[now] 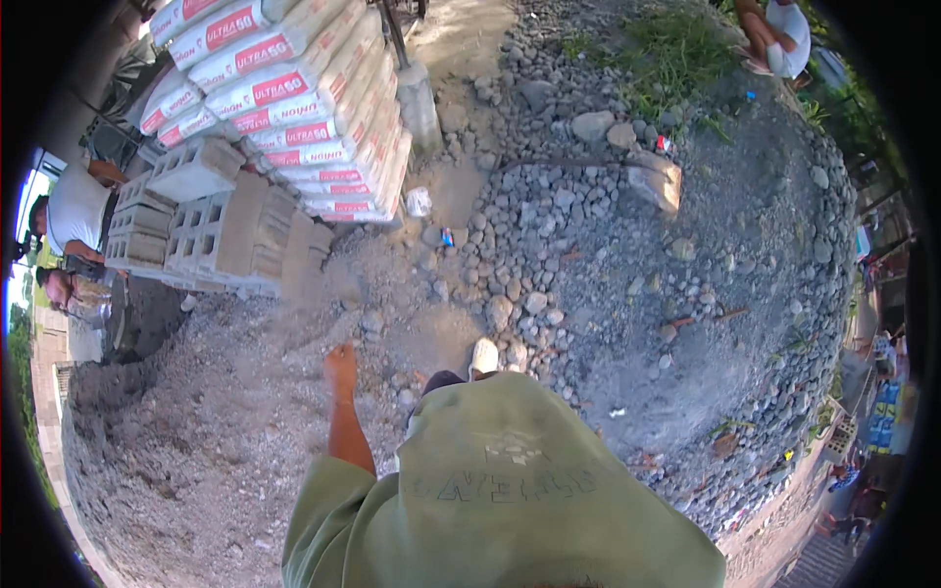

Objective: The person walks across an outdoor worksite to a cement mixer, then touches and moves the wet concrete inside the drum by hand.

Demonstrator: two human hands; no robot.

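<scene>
My left hand (340, 372) hangs at the side of my green shirt (500, 480), above grey gravel (225, 392). Its fingers look curled closed, and nothing shows in them. My right hand is out of view. A light shoe (483, 357) shows below me on a patch of dirt and stones. Ahead, a shovel (655, 182) appears to lie on the stones, its dark handle stretching to the left. Neither of my visible limbs touches it.
Stacked cement bags (294, 108) stand ahead left, beside hollow concrete blocks (221, 225). People in white are at the far left (78, 211) and far right (787, 39). A concrete post (419, 108) adjoins the bags. Loose stones (549, 225) and a gravel mound (725, 323) spread rightward.
</scene>
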